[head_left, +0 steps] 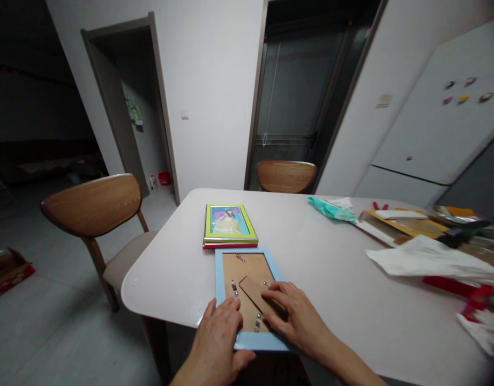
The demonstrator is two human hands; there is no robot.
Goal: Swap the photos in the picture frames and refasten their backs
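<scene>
A light-blue picture frame (219, 276) lies face down at the near table edge, its brown backing board (253, 265) facing up. Small metal clips sit around the board, such as the left clip (234, 287) and the bottom clip (257, 322). My left hand (218, 338) grips the lower left corner, fingers over the left side and thumb along the bottom border. On the right side, my right hand (297, 316) holds the frame with bent fingers on the board, close to the right clip (267, 283). Just beyond it rests a green-edged picture frame (230, 221) on top of a red one (231, 246).
The white table (307, 257) carries a teal wrapper (333, 209), a white paper sheet (427, 257) and a pile of packaging at right. Wooden chairs stand at the left (98, 206) and at the far side (287, 176). A white fridge (435, 123) stands back right.
</scene>
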